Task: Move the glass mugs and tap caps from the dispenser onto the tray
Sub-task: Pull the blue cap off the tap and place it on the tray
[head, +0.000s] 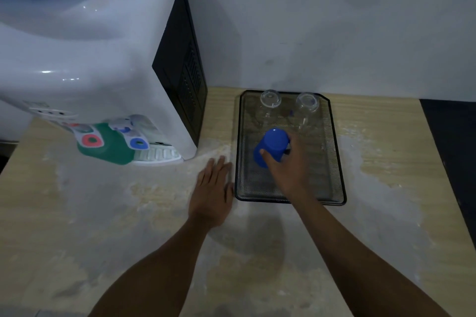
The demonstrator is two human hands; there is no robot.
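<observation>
A black mesh tray (332, 162) lies on the wooden table right of the white water dispenser (108, 64). Two glass mugs, one at the back left (270, 98) and one at the back right (307, 102), stand upside down at the tray's far end. My right hand (286, 165) holds a blue cap (271, 145) upside down over the tray's middle. My left hand (211, 193) rests flat on the table, fingers apart, touching the tray's left edge. The dispenser's red tap (91, 139) and blue tap (139, 143) show at its front.
The dispenser's white drip grille (157, 155) sits under the taps. A grey wall stands right behind the tray. A dark surface (453, 152) borders the table's right edge. The worn tabletop (103, 213) stretches toward me.
</observation>
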